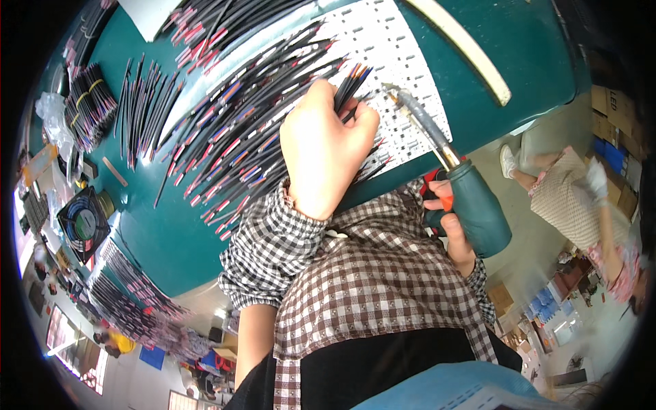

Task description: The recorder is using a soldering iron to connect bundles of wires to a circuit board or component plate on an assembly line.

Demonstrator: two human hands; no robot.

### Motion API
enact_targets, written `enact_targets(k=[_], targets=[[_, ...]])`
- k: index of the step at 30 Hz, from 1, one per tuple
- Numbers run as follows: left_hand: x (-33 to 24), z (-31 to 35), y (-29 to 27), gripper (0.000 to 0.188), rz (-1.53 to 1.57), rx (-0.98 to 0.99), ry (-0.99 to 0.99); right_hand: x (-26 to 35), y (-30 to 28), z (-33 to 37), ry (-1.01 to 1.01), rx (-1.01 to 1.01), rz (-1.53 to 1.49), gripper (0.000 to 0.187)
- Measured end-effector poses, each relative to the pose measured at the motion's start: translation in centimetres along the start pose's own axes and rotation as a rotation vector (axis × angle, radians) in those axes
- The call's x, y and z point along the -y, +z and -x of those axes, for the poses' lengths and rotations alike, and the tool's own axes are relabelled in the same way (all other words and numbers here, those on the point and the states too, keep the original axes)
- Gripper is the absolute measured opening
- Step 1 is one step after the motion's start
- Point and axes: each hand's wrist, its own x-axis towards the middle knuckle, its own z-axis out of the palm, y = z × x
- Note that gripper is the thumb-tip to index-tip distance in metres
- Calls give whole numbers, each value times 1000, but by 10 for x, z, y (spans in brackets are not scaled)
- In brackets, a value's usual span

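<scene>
My left hand is closed around a small bundle of black cables, whose ends show orange and blue tips. In my right hand is a soldering gun with a dark green body. Its metal tube leans up to the left, and the tip stops just to the right of the held cables, apparently without touching them. Beneath both lies a white sheet bearing rows of small grey pieces. Left of it, many black cables with red, white and blue ends are spread out.
The green table holds more cable piles, a banded cable bundle and a small fan. A curved cream strip lies at the far right. Another person is beside stacked boxes.
</scene>
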Motion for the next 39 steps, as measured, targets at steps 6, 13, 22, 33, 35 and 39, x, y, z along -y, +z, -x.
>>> enact_targets(k=[6,13,22,33,35,39], targets=[[-10,14,-1,20,30,80,-23,-14,-23,10,253,16,-189,59],[2,30,-27,21,571,272,-217,34,-4,14,45,-112,-208,44],[-45,38,-70,22,477,93,-216,15,-22,12,55,-72,-264,22],[7,25,-15,17,788,308,-334,-20,-23,15,-151,-58,-104,45],[12,26,-20,16,634,275,-307,-23,-21,19,-139,-55,-113,44],[22,35,-30,15,575,138,-266,-28,-21,22,-184,-48,-91,44]])
